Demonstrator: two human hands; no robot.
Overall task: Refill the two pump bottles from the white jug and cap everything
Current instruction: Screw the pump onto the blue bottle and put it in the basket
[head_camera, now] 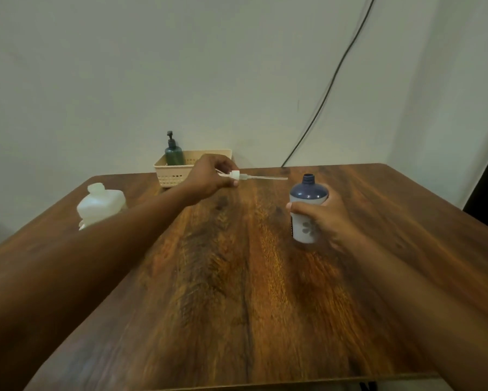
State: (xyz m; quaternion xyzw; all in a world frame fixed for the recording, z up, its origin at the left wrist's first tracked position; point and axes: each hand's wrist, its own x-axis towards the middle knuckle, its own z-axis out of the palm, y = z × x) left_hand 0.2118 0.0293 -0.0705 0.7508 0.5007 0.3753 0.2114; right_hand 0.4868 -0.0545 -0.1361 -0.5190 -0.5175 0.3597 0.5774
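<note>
My right hand [324, 218] grips a blue-and-white bottle [307, 210] standing upright on the wooden table [237, 277]; its neck is uncapped. My left hand [209, 173] holds a white pump head [237, 175] sideways above the table, its long dip tube pointing right toward the bottle. A white jug [101, 204] stands at the left of the table, its mouth showing no cap. A dark green pump bottle [174, 153] with its pump fitted stands in a beige basket [169, 173] at the back.
The basket sits against the wall at the table's far edge. A black cable [330, 88] runs down the wall behind the table. A dark object stands at the right edge of view.
</note>
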